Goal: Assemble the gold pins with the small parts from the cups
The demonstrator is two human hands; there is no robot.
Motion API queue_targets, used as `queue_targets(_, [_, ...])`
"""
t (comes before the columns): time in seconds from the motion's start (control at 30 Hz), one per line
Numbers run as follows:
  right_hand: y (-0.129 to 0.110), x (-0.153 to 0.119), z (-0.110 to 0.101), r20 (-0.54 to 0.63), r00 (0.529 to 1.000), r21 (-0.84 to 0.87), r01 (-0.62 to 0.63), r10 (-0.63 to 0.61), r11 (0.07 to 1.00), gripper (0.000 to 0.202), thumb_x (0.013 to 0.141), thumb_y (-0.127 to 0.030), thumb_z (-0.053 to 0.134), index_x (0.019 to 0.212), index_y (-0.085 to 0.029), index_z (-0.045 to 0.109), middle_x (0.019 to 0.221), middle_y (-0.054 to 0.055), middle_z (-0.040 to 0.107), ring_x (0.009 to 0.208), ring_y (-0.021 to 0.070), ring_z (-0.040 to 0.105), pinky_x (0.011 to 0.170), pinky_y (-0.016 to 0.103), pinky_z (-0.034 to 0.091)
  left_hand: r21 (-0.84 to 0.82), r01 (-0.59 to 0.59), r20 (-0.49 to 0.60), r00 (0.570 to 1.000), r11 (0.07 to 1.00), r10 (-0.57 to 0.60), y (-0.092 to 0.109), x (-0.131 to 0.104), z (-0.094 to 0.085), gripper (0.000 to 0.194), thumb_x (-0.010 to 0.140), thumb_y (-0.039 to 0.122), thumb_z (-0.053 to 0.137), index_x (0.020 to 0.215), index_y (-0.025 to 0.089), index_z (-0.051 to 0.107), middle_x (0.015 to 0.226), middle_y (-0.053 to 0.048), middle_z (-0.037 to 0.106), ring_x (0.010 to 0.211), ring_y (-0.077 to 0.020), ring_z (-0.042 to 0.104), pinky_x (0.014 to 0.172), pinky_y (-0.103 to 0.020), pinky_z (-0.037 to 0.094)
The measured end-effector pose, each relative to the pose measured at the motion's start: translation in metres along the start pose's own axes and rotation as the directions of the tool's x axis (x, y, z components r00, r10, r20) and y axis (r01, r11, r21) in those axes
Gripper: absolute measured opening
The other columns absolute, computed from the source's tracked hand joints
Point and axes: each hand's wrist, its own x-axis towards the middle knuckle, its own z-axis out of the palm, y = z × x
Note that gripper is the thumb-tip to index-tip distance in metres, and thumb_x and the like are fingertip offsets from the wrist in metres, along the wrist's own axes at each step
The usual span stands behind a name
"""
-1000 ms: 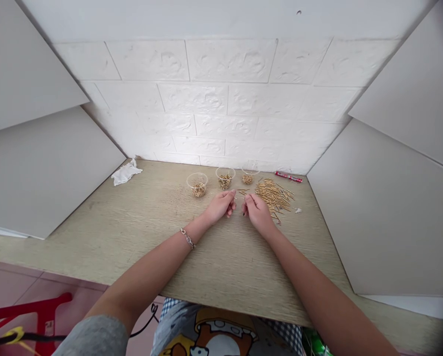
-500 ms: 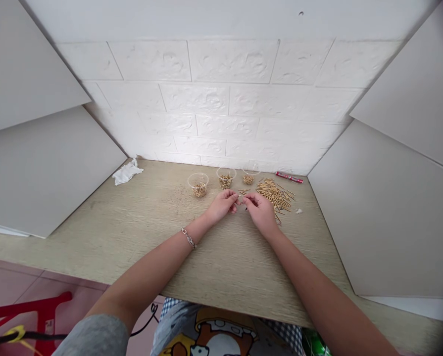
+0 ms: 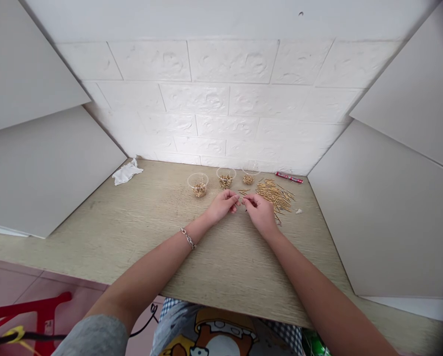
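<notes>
My left hand (image 3: 224,203) and my right hand (image 3: 259,210) meet fingertip to fingertip above the middle of the wooden table. Between them is a thin, light-coloured piece (image 3: 241,198), pinched at both ends; its details are too small to make out. Just right of my right hand lies a loose pile of slim golden pins (image 3: 275,194). A few single pins (image 3: 244,191) rest behind my fingers. Three clear round cups stand in a row further back: the left cup (image 3: 198,189), the middle cup (image 3: 225,181) and the right cup (image 3: 248,179), each with small golden parts inside.
A crumpled white tissue (image 3: 127,171) lies at the back left. At the back right is a red tube-like packet (image 3: 289,177), with a small white scrap (image 3: 299,211) nearer. Grey panels stand at both sides, and a white brick-pattern wall (image 3: 206,99) closes the back.
My fingertips have shifted very slightly around the thin piece, which shows a little more clearly between them. Everything else looks unchanged.
</notes>
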Motion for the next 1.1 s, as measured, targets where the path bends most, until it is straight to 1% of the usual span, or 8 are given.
queue_targets(0.17, [-0.0027, -0.0004, -0.0011, 0.003, 1.000, -0.014, -0.010, 0.010, 1.000, 0.019, 0.074, -0.032, 0.052, 0.077, -0.018, 0.065, 0.072, 0.005, 0.066, 0.062, 0.0176, 0.057, 0.063, 0.031, 0.044, 0.006, 0.007, 0.010, 1.000, 1.000, -0.007, -0.0003, 0.0012, -0.0006, 0.015, 0.082, 0.022, 0.053, 0.071, 0.015, 0.044, 0.059, 0.005, 0.056, 0.042, -0.0028, 0.045, 0.044, -0.017, 0.035])
queue_targets(0.4, [-0.0073, -0.0015, -0.0017, -0.014, 1.000, -0.043, -0.011, 0.010, 0.999, 0.018, 0.074, -0.033, 0.052, 0.072, -0.018, 0.062, 0.067, 0.004, 0.064, 0.058, 0.0163, 0.054, 0.061, 0.030, 0.042, 0.021, 0.024, 0.000, 1.000, 1.000, -0.024, 0.0021, -0.0003, 0.0005, 0.016, 0.081, 0.022, 0.053, 0.069, 0.015, 0.045, 0.059, 0.005, 0.056, 0.042, -0.0029, 0.045, 0.045, -0.017, 0.035])
queue_targets(0.63, [-0.0088, -0.0029, -0.0003, -0.022, 1.000, -0.073, 0.019, -0.021, 0.997, 0.017, 0.074, -0.033, 0.051, 0.068, -0.019, 0.059, 0.063, 0.003, 0.061, 0.057, 0.0159, 0.052, 0.059, 0.029, 0.040, 0.021, 0.020, -0.006, 1.000, 1.000, -0.020, 0.0023, -0.0009, 0.0015, 0.015, 0.082, 0.020, 0.051, 0.069, 0.015, 0.045, 0.059, 0.005, 0.056, 0.042, -0.0031, 0.045, 0.045, -0.017, 0.035])
queue_targets(0.8, [-0.0086, -0.0025, -0.0011, -0.046, 0.999, -0.059, 0.014, -0.017, 0.998, 0.016, 0.074, -0.032, 0.051, 0.069, -0.019, 0.058, 0.066, 0.004, 0.063, 0.059, 0.0166, 0.053, 0.060, 0.029, 0.041, 0.016, 0.024, -0.017, 1.000, 1.000, -0.024, 0.0020, -0.0006, 0.0015, 0.015, 0.082, 0.020, 0.051, 0.070, 0.015, 0.044, 0.059, 0.004, 0.056, 0.042, -0.0033, 0.046, 0.045, -0.017, 0.035])
queue_targets(0.97, [-0.0080, -0.0023, -0.0004, -0.016, 1.000, -0.096, 0.016, -0.018, 0.995, 0.016, 0.074, -0.031, 0.050, 0.067, -0.019, 0.058, 0.063, 0.002, 0.061, 0.057, 0.0155, 0.051, 0.059, 0.028, 0.040, 0.017, 0.026, 0.001, 1.000, 1.000, -0.026, 0.0018, -0.0007, 0.0017, 0.015, 0.083, 0.018, 0.049, 0.070, 0.015, 0.044, 0.059, 0.005, 0.055, 0.042, -0.0027, 0.045, 0.045, -0.017, 0.035])
queue_targets(1.1, [-0.0070, -0.0032, 0.0009, 0.003, 1.000, -0.102, 0.029, -0.029, 0.994, 0.017, 0.074, -0.032, 0.050, 0.067, -0.019, 0.059, 0.063, 0.003, 0.061, 0.056, 0.0149, 0.050, 0.058, 0.027, 0.039, 0.026, 0.004, 0.018, 1.000, 1.000, -0.005, 0.0006, -0.0002, 0.0014, 0.015, 0.082, 0.020, 0.050, 0.070, 0.015, 0.044, 0.060, 0.005, 0.055, 0.043, -0.0028, 0.045, 0.046, -0.017, 0.035])
